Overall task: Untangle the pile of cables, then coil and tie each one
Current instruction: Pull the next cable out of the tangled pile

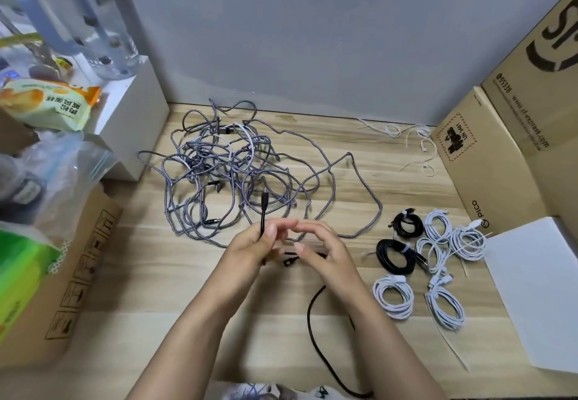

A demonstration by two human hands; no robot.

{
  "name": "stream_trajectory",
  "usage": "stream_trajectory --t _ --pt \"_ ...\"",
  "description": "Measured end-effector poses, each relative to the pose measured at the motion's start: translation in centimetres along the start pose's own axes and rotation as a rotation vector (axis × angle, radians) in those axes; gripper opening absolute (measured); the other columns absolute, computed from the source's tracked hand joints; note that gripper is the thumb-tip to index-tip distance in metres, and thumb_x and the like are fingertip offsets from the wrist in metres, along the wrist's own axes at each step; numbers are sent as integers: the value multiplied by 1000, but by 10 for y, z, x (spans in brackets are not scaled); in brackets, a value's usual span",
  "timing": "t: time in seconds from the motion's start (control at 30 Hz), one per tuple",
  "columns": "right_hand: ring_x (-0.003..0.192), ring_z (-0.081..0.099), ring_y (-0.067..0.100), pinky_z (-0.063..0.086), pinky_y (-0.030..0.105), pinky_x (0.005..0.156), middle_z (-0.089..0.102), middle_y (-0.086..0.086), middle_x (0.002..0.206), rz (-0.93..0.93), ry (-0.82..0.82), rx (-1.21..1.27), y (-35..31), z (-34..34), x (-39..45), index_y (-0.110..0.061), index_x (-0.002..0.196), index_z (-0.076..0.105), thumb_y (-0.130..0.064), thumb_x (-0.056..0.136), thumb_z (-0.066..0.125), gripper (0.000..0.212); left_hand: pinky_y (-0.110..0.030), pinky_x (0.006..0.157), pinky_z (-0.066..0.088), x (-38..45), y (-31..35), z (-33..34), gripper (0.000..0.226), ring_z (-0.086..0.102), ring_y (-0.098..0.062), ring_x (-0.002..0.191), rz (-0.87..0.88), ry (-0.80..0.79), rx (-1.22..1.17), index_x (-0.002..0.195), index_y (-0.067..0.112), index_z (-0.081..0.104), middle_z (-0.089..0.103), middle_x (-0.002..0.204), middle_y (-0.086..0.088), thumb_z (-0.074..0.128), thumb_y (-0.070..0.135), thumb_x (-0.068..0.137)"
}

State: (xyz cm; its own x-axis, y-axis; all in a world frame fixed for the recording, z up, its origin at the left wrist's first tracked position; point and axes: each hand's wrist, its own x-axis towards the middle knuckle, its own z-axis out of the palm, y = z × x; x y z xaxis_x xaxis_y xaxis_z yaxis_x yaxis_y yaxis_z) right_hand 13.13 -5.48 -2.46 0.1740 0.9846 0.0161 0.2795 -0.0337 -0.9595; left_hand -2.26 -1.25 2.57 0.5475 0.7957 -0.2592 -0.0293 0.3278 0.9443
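Coiling looks like the step in hand: a black cable (316, 330) is held up over the wooden table (312, 161). The left hand (250, 246) is pinched round it just below the plug, so that end is stood nearly upright, pointing away from the body. The right hand (322, 252) is curled close beside the left; what sits between its fingers is blurred, so its hold can't be called, though the cable seems to pass under it. From there the slack is trailed down toward the near table edge, so the long axis is run toward the body and the right hand is nearer the free length.

Beyond the hands, close by, the grey braided tangle (231, 168) is spread out. To the right, the finished coils (428, 258) are parked, with loose white ties (406, 136) further back. Bare wood is left just in front of the body; cardboard boxes (500, 155) hem both sides.
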Motion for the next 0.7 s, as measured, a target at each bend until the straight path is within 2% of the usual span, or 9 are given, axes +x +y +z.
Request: stream_trajectory --t 0.1,0.17,0.23,0.3,0.37,0.43,0.53,0.63,0.7 --pt "110 55 1 39 18 96 59 -20 115 68 -111 181 -37 21 -6 -35 109 55 -33 77 63 33 -21 99 41 -2 9 14 33 49 0 121 44 31 -73 117 25 63 56 132 1 49 38 91" --pt "110 55 2 40 21 97 59 -18 115 77 -106 230 -45 30 -12 -38 109 54 -31 80 58 30 -35 113 28 -1 15 21 37 33 -11 136 56 53 -106 116 36 65 51 138 3 47 48 86" --pt "115 53 1 38 19 99 57 -14 120 9 -57 193 -48 34 -18 -39 112 52 -32 83 55 30 -45 117 17 -2 19 25 39 14 -23 144 43 62 -103 116 47 62 40 146 -8 44 53 82" --pt "114 54 6 40 24 98 59 -6 117 -66 13 120 -49 33 -21 -37 110 54 -34 87 50 24 -45 118 15 -4 21 27 38 11 -24 144 31 45 -116 117 48 60 32 148 -17 45 55 83" --pt "98 58 10 47 34 87 63 -4 101 -88 57 78 -53 30 -23 -31 99 58 -36 89 48 15 -36 117 20 -3 21 28 35 23 -12 142 24 49 -104 121 44 59 38 147 -7 47 52 89" --pt "77 56 6 47 39 73 61 -14 80 -56 63 56 -57 25 -25 -26 85 54 -36 90 47 14 -30 115 22 -2 21 29 44 28 -5 138 47 133 29 131 36 48 36 147 1 46 44 88" --pt "57 50 7 47 45 65 54 -16 57 0 39 20 -62 21 -28 -26 80 46 -38 91 42 17 -15 107 18 1 19 27 54 25 -17 137 89 349 361 132 7 42 30 142 -12 55 36 88" --pt "50 45 8 54 47 61 47 -14 51 77 69 57 -68 20 -28 -27 80 48 -35 92 45 14 -24 107 23 1 19 20 77 26 -22 133 33 429 450 125 3 46 31 135 -19 65 57 75" --pt "48 40 7 57 41 57 45 -10 54 134 115 97 -73 20 -29 -27 79 51 -26 96 49 17 -23 113 12 4 20 16 100 12 -18 141 -1 449 395 142 3 28 16 150 -20 66 57 67"
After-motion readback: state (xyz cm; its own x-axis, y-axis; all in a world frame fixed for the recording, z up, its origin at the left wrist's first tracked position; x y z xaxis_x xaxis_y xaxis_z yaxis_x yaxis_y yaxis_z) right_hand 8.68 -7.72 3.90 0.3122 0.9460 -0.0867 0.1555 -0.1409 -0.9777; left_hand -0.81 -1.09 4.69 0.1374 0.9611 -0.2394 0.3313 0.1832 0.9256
